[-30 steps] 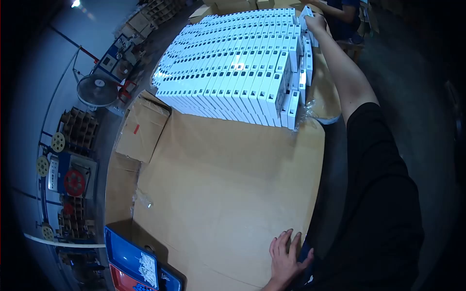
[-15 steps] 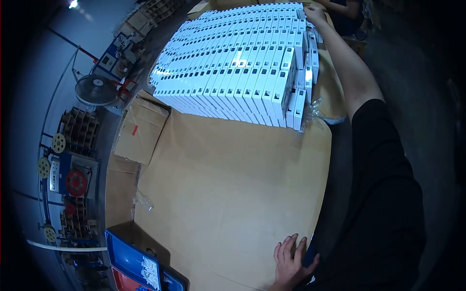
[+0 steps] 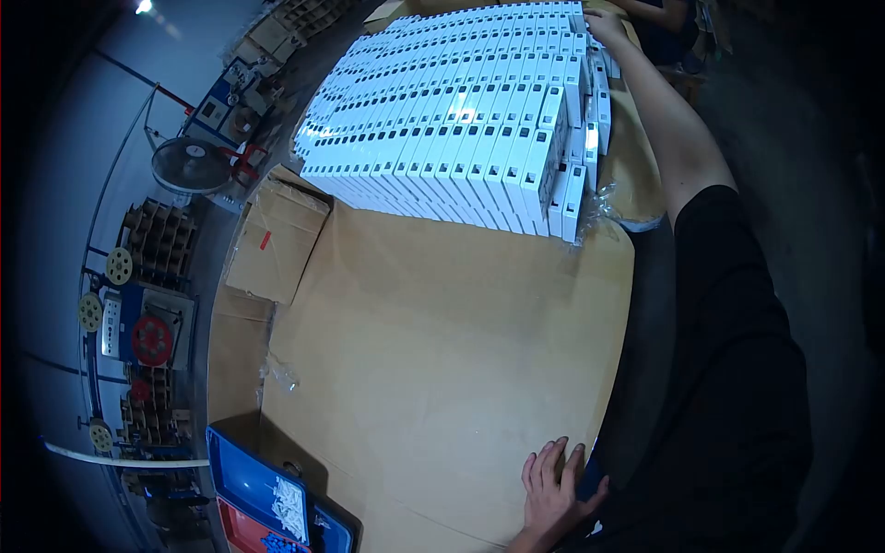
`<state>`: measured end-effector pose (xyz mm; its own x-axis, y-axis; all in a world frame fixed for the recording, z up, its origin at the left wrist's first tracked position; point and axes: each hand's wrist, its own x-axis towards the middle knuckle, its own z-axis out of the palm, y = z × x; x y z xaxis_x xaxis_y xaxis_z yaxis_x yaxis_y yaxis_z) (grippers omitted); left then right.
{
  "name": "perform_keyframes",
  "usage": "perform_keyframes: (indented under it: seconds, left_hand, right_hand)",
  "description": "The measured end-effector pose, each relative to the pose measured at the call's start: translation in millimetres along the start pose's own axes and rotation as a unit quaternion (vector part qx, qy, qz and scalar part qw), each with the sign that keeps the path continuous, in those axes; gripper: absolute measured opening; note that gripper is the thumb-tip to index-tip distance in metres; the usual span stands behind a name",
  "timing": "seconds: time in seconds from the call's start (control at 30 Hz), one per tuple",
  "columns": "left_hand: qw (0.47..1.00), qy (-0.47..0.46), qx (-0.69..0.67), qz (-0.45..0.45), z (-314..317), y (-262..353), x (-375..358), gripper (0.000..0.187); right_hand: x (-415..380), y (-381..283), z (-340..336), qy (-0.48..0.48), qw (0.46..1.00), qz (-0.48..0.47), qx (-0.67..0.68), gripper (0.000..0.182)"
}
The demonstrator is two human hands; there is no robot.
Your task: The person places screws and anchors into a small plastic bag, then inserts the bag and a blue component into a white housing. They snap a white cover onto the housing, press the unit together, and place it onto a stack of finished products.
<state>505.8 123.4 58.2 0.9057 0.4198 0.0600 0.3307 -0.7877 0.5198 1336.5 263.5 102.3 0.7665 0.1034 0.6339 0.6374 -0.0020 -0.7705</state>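
My left hand (image 3: 551, 498) lies palm down on the brown cardboard surface (image 3: 433, 350) near its lower right edge, fingers spread and nothing held. My right arm reaches far up the view, and my right hand (image 3: 605, 28) is at the far right end of the stacked white cases (image 3: 442, 120). Its bent fingers are closed on a white case there, though the fingertips are small and partly hidden. The cases stand in long, tight rows, each with small dark square openings. Shorter rows stand at the right side of the stack, beside clear plastic film (image 3: 604, 203).
A blue tray (image 3: 244, 475) with small white parts and a red tray (image 3: 241, 527) with blue parts sit at the lower left. A cardboard box flap (image 3: 277, 241) borders the left. Beyond are a fan (image 3: 191, 166) and machines. Another person's arm (image 3: 659, 13) shows at the top right.
The view has shifted slightly, so the stack and trays sit a little further right. My right hand is still at the stack's far end; my left hand still rests on the cardboard.
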Motion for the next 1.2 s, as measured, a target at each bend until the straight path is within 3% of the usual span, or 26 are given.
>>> perform_keyframes:
  seconds: [0.1,0.2,0.3,0.37,0.4,0.47,0.53,0.57,0.6,0.73,0.83,0.9,0.97,1.03,1.1,1.2]
  left_hand:
    - [1.000,-0.004,-0.006,0.007,-2.4,0.6,1.2,0.072]
    - [1.000,-0.004,-0.011,0.011,-4.7,0.7,-0.1,0.073]
    - [1.000,0.000,-0.014,0.012,-6.9,1.8,-0.6,0.070]
    - [1.000,0.014,-0.010,0.024,-8.6,1.7,-1.8,0.068]
    - [0.999,0.018,-0.013,0.025,-9.7,1.8,-2.8,0.065]
    - [0.999,0.037,-0.023,0.032,-8.5,1.8,-3.5,0.065]
    - [0.997,0.054,-0.032,0.035,-13.7,1.7,-8.3,0.064]
    - [0.996,0.084,-0.026,0.001,-10.8,-1.6,-11.4,0.064]
    - [0.995,0.090,-0.039,0.031,-4.8,-5.6,-14.1,0.062]
    - [0.984,0.153,-0.064,0.061,-1.9,-8.1,-31.2,0.051]
    - [0.957,0.254,-0.110,0.081,-5.3,-10.4,-49.4,0.042]
    - [0.943,0.309,-0.118,0.037,-5.7,-3.5,-79.9,0.040]
    - [0.929,0.343,-0.139,0.003,-12.1,-2.9,-119.3,0.038]
    - [0.938,0.311,-0.155,-0.012,-32.8,-6.2,-181.5,0.034]
    - [0.940,0.305,-0.141,-0.052,-41.4,-17.7,-250.4,0.028]
    - [0.928,0.324,-0.135,-0.124,-55.4,-35.2,-359.2,0.019]
  right_hand:
    - [-8.7,-13.0,-12.1,-0.029,0.999,0.032,0.003,0.036]
    - [-1.8,42.1,-35.8,0.008,0.995,0.097,-0.030,0.031]
    - [-75.5,-53.6,-57.9,0.029,0.989,0.143,-0.009,0.028]
    - [-103.7,-43.2,-85.7,0.027,0.994,0.091,-0.053,0.023]
    - [-128.8,-49.0,-98.5,0.022,0.997,0.075,-0.010,0.023]
    - [-205.0,-101.9,-118.3,0.025,0.996,0.082,0.003,0.021]
    - [-295.8,-169.7,-129.5,-0.025,0.999,0.024,0.031,0.021]
    - [-340.7,-192.8,-137.2,-0.065,0.996,0.054,0.027,0.020]
    - [-385.1,-229.3,-141.4,-0.103,0.991,0.078,0.032,0.019]
    - [-539.9,-353.5,-160.9,-0.256,0.966,0.006,0.023,0.020]
    - [-624.1,-421.7,-172.5,-0.283,0.953,0.093,0.057,0.026]
    - [-672.4,-456.2,-177.0,-0.317,0.930,0.150,0.109,0.030]
    - [-707.8,-496.8,-183.6,-0.361,0.912,0.140,0.136,0.031]
    - [-732.0,-529.0,-190.5,-0.411,0.877,0.168,0.185,0.031]
    - [-752.0,-539.2,-191.2,-0.427,0.872,0.135,0.198,0.029]
    - [-769.7,-558.4,-187.4,-0.547,0.820,0.097,0.139,0.025]
